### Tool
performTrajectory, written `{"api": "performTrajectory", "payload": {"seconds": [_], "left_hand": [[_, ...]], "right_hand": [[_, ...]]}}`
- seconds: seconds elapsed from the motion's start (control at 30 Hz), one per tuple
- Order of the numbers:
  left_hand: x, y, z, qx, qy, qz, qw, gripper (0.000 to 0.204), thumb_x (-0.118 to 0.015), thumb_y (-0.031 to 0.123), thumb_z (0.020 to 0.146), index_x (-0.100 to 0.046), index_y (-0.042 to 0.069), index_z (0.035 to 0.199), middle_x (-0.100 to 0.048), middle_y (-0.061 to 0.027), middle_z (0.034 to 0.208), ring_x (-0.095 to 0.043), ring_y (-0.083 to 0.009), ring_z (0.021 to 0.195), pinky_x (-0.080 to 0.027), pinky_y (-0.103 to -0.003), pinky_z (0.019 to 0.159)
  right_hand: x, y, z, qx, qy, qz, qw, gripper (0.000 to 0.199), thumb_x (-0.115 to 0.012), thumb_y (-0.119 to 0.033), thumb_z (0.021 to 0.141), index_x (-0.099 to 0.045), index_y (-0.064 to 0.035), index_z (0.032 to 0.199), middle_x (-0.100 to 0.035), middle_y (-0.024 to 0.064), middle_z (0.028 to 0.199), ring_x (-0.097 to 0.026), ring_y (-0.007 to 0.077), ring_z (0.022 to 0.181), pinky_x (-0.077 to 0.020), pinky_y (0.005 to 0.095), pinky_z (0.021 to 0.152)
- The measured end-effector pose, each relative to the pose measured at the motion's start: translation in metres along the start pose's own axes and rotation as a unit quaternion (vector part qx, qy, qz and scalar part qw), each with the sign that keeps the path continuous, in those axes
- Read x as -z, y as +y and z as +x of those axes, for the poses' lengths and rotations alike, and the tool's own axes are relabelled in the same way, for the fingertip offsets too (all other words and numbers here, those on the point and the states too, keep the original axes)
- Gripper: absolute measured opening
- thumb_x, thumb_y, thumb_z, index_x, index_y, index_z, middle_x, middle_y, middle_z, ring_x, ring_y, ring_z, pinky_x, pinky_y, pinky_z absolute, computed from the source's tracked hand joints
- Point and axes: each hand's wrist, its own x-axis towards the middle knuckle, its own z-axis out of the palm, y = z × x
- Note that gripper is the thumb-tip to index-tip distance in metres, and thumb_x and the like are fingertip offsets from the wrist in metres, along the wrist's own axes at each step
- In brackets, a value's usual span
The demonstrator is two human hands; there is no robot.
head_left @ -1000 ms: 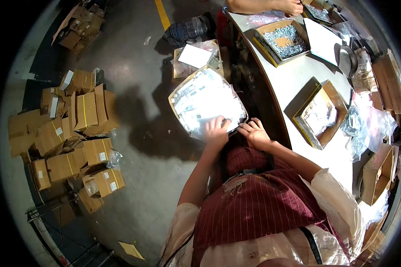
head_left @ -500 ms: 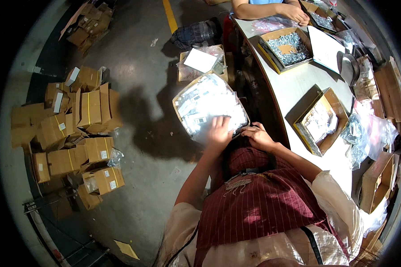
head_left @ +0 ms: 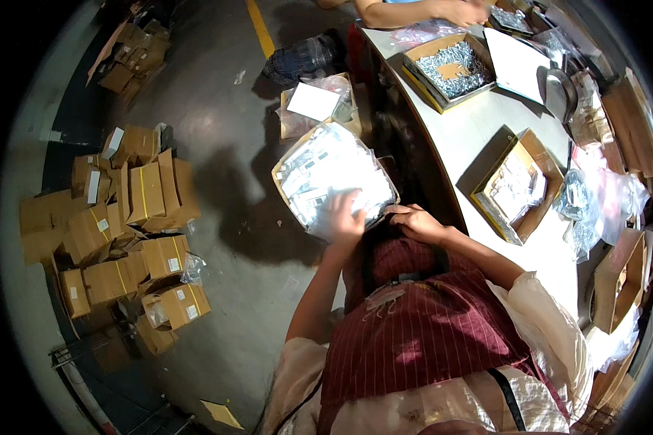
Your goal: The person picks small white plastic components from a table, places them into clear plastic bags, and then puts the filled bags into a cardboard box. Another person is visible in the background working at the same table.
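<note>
Beside the long table's near edge, a cardboard box [head_left: 334, 180] heaped with clear packets is held over the floor, so filling looks about done. Left hand [head_left: 346, 215] is spread flat on the packets; right hand [head_left: 413, 220] is curled on the box rim. On the tabletop, an open box [head_left: 516, 187] of packets and a far-end box [head_left: 453, 69] of metal parts are seen.

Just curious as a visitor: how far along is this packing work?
Looks midway. Sealed cartons are stacked on the floor. Both hands, left hand and right hand, rest on a box of small clear bags. Two open boxes wait on the table.
</note>
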Motion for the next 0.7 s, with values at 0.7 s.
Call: {"api": "performTrajectory", "payload": {"seconds": [0.7], "left_hand": [[0.042, 0.008, 0.006, 0.054, 0.040, 0.009, 0.998, 0.041, -0.067, 0.015, 0.097, -0.062, 0.007, 0.136, -0.061, -0.0189, 0.131, -0.060, -0.0376, 0.118, -0.048, -0.045, 0.101]], "right_hand": [[0.017, -0.037, 0.074, -0.063, -0.159, -0.187, 0.967, 0.076, -0.063, -0.017, 0.093, -0.031, -0.0121, 0.162, -0.072, 0.0244, 0.109, -0.074, 0.0338, 0.077, -0.0595, 0.0477, 0.065]]}}
